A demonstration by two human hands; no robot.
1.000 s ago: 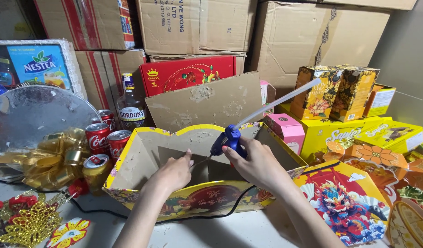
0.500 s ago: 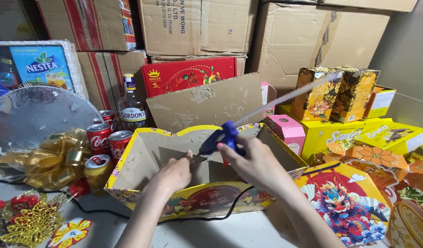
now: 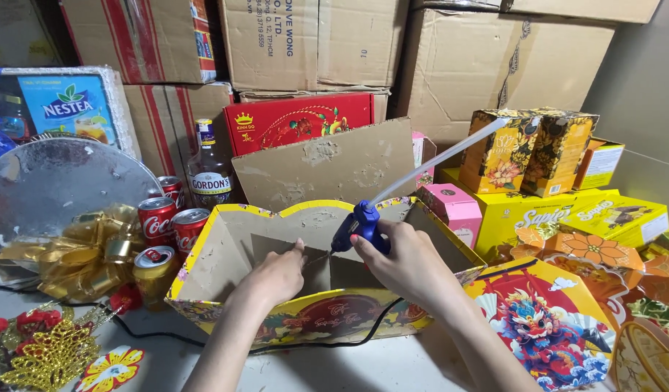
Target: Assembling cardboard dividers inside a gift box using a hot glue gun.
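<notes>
Cardboard insert is being pressed flat by the left hand, fingers extended, inside the yellow-rimmed box on the tabletop. Blue glue gun is being gripped closed by the right hand; light, bendable card is judged best held at its edges.

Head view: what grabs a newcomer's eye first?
Centre frame, the right hand holds a blue glue gun with a long clear stick, its nozzle down inside an open yellow-rimmed cardboard box. The left hand presses a cardboard insert there. Red soda cans stand to the left.
</notes>
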